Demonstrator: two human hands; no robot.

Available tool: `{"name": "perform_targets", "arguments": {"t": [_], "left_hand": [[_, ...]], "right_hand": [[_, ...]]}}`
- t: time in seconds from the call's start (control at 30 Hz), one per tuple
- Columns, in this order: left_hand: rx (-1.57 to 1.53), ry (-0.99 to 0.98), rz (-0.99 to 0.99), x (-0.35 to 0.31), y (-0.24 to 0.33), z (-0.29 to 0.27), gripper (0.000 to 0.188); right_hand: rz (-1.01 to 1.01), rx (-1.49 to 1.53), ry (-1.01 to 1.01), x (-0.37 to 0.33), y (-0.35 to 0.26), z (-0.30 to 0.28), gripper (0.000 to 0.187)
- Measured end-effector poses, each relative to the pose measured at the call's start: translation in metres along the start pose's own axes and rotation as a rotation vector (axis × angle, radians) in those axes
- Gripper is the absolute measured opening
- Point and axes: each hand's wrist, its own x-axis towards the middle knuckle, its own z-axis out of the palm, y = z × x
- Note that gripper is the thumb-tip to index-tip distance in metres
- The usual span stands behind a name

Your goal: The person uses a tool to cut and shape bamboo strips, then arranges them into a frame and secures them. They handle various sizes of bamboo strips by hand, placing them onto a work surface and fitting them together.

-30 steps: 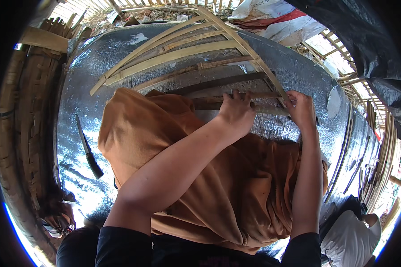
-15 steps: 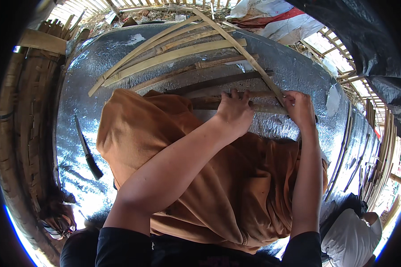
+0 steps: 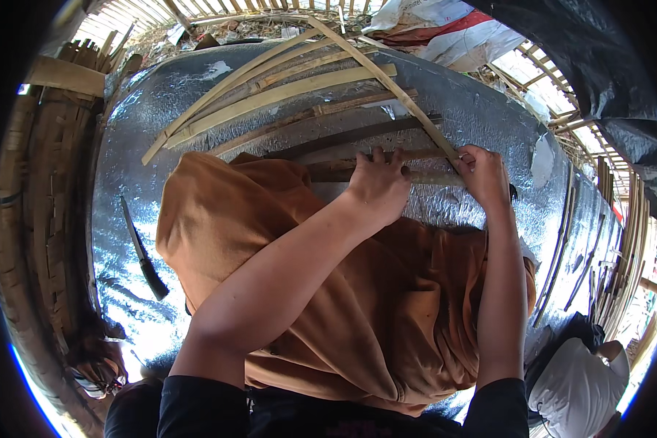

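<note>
Several flat bamboo strips lie side by side, such as a pale strip [image 3: 270, 97] and a dark brown strip [image 3: 358, 137]. Across their right ends runs a diagonal bamboo strip [image 3: 392, 84]. My right hand [image 3: 483, 175] pinches this strip's near end between thumb and fingers, where it meets the nearest strips. My left hand [image 3: 378, 182] rests on the nearest strips with its fingers spread, pressing from above; its palm side is hidden. Brown cloth [image 3: 328, 292] covers my lap below both hands and hides the left ends of the nearest strips.
Silvery foil sheeting [image 3: 504, 102] lies under the strips. A long knife [image 3: 144, 252] with a dark handle lies at the left. Stacked bamboo [image 3: 47, 219] lines the left side. Thin sticks lie at the right, beside a white-clothed person [image 3: 580, 390]. White sacks [image 3: 445, 29] lie at the back.
The view has shifted slightly, so the strips and hands sit a little further left. Both hands keep nearly the same places on the strips.
</note>
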Motion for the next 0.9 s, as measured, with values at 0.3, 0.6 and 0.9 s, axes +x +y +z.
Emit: {"name": "perform_targets", "arguments": {"t": [0.3,0.6,0.9], "left_hand": [[0.003,-0.024,0.005,0.001,0.0,-0.002,0.051],[0.006,-0.045,0.023,0.001,-0.001,-0.005,0.053],[0.031,-0.083,0.022,0.001,-0.002,-0.007,0.058]], "right_hand": [[0.016,0.001,0.0,0.0,-0.005,0.001,0.021],[-0.038,0.046,0.019,0.0,0.002,0.008,0.022],[-0.08,0.154,0.021,-0.003,-0.005,0.015,0.026]]}}
